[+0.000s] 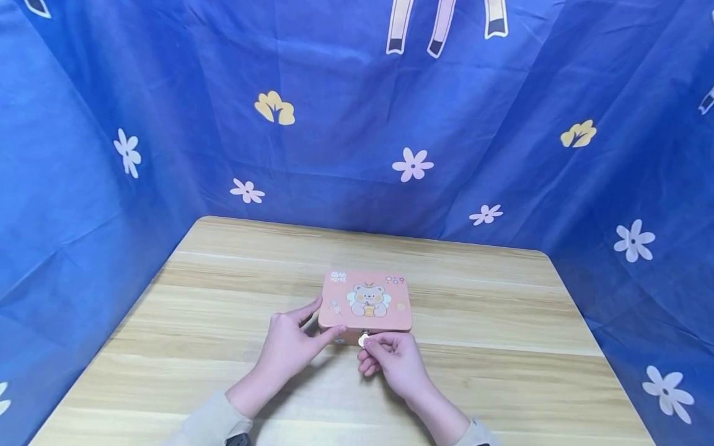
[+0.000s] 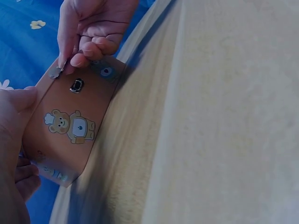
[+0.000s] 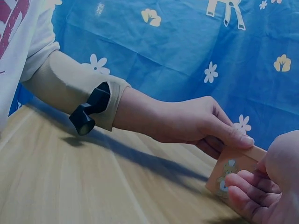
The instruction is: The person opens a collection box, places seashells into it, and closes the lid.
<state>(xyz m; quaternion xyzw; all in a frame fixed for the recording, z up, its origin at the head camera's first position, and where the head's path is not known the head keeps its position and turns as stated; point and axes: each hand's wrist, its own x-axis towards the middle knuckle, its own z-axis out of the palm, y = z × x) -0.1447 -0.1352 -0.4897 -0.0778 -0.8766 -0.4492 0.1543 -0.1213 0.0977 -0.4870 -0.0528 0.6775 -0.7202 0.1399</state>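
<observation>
A pink tin box with a bear printed on its lid sits on the wooden table, its lid down. My left hand grips the box's left end, thumb at the front lid edge and fingers around the side. At the front, my right hand pinches the small metal clasp between thumb and forefinger. That clasp is swung up, apart from the metal catch on the box's front wall. In the right wrist view, my right hand's curled fingers hide part of the box.
The light wooden table extends around the box on every side. Blue cloth with flowers and trees hangs behind the table and along both sides. A black wrist device is on the left sleeve.
</observation>
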